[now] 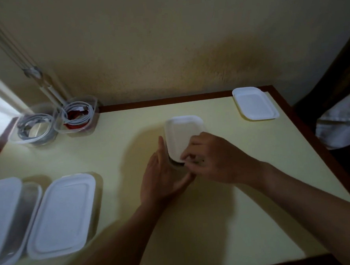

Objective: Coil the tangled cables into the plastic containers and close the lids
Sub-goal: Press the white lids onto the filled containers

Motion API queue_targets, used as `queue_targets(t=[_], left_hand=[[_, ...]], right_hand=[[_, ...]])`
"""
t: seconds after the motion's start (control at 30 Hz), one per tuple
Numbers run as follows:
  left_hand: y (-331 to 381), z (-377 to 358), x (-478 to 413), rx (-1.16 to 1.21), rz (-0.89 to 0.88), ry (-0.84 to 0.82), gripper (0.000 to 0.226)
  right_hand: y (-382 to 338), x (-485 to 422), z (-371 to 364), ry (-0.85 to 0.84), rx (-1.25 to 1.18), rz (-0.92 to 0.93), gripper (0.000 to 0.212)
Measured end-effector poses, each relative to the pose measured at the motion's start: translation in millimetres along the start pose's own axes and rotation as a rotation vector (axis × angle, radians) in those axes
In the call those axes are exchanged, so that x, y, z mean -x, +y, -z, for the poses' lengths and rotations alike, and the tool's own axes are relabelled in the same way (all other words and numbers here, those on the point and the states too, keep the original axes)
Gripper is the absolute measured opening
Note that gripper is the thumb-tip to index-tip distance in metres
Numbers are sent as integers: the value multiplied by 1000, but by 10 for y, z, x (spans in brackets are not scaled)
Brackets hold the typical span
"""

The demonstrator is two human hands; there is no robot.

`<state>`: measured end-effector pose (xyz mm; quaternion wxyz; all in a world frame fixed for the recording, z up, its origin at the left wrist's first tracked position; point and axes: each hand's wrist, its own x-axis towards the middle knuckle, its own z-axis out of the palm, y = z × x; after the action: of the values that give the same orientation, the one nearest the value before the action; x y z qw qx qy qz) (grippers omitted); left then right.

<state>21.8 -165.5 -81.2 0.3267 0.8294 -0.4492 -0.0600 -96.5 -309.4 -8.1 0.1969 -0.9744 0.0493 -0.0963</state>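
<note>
Scanning from the left edge: two lidded containers sit side by side at near left, the outer one (5, 216) with its lid looking skewed, the inner one (62, 216) looking seated. Far left, two open tubs, one (33, 128) with a grey cable coil, one (77, 118) with a white cable over something red; both unlidded. Centre: small container (173, 163) under a white lid (182, 136), dark contents just visible at the near edge.

Left hand (162, 174) is flat and open, palm braced against the container's left side, holding nothing. Right hand (210, 156) has fingers curled narrow on the lid's near corner, pressing or pinching it; blur hides the exact grip. Spare lid (254, 104) lies at far right on the table (216, 222).

Risks, as I judge: the lid sits tilted, so pushing one corner may pop the opposite side; cable poking over the rim could get pinched and block closure; the container may slide away if the left palm slips.
</note>
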Motion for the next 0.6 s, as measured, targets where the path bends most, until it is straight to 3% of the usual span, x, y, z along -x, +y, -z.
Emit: queue_targets(t=[0.07,0.13,0.2,0.3,0.37,0.6], left_hand=[[-26,-8,-9,9,-20,-13,125],[-37,-19,-11,33,-37,-2,124],[-29,-20,-7,52,-41,9,123],[-14,-6,-13,35,-38,9,123],[-4,0,-7,43,-42,14,121],[-14,3,28,105,-7,17,105]], right_hand=[[-60,-51,1,12,-50,-39,36],[-68,-127,-4,212,-58,-87,36],[-33,-246,-8,286,67,-220,49],[51,-415,-108,29,224,-433,80],[111,-459,-225,-114,270,-458,87],[204,-392,-392,-151,381,-488,96]])
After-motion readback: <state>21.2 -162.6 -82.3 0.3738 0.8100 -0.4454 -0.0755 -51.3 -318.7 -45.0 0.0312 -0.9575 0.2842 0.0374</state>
